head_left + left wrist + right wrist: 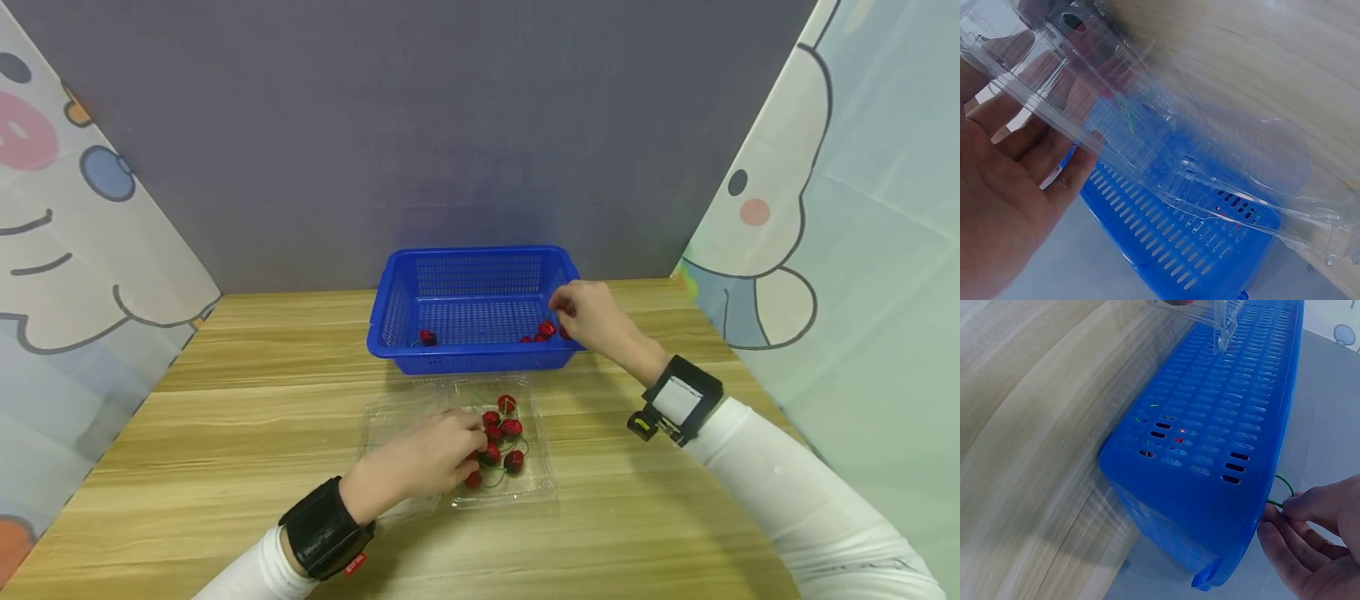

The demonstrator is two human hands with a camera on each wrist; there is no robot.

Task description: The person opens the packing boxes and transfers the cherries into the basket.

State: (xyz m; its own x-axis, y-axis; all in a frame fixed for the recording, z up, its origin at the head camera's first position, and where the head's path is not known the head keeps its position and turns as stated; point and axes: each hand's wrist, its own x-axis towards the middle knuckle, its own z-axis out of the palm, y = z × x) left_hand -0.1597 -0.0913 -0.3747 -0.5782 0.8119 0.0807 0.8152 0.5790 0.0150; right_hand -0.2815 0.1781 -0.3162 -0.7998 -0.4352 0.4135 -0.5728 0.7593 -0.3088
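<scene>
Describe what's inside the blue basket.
The basket holds a cherry at its left and several cherries at its front right by the right hand. The near wall and that hand cover part of the inside.

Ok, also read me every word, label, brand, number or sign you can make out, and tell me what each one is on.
No text is readable.
Red tag on the left black wristband: pale lettering, too small and blurred to read.
Right white sleeve: faint marks, cannot tell if letters.
Blue basket, clear container: no lettering visible.
</scene>
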